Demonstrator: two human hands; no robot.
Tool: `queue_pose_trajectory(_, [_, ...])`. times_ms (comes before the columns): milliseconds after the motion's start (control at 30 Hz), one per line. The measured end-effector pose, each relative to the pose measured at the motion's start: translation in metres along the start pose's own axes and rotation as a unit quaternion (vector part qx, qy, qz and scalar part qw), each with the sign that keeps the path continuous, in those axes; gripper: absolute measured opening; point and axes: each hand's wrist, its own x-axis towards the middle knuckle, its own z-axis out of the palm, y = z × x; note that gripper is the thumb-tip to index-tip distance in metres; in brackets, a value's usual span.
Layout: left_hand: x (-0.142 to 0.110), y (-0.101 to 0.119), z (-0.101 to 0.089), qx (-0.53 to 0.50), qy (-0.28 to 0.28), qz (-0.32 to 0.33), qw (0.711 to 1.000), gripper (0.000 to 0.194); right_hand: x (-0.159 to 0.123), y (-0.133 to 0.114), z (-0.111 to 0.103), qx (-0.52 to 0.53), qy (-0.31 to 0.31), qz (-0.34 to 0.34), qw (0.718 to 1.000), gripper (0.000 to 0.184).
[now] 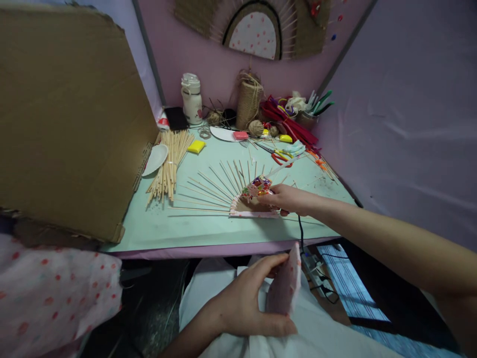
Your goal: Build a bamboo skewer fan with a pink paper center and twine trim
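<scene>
My right hand (281, 197) is wrapped round a colourful patterned glue gun (258, 187), with a pale glue stick poking out and a black cord hanging below. It is over a half-round cardboard piece (244, 206) edged with dotted fabric. Thin wooden sticks (212, 186) fan out from that piece across the table. Lower down, above my lap, my left hand (246, 296) grips a fabric-covered piece (285, 283), pale pink with red dots, between thumb and fingers. It is seen nearly edge-on. The glue gun's tip is hard to make out.
A bundle of sticks (169, 164) lies left on the table (179, 233), beside a large cardboard sheet (67, 114). Behind are a white bottle (192, 99), a twine roll (249, 102) and red-handled scissors (281, 159). Dotted cloth (55, 293) hangs lower left; a power strip (318, 273) is below.
</scene>
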Motion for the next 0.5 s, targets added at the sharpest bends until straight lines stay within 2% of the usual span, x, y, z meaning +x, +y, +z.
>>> queue_pose_trajectory(167, [0.000, 0.002, -0.001, -0.001, 0.001, -0.002, 1.000, 0.097, 0.010, 0.007, 0.003, -0.003, 0.013, -0.016, 1.000, 0.040])
queue_pose_trajectory(333, [0.001, 0.003, -0.001, 0.006, 0.000, -0.006, 1.000, 0.095, 0.006, 0.004, 0.001, -0.032, 0.044, 0.034, 0.998, 0.044])
queue_pose_trajectory(500, [0.001, 0.000, -0.001, 0.004, -0.003, -0.007, 1.000, 0.094, 0.000, 0.002, -0.006, -0.039, 0.031, 0.043, 0.998, 0.038])
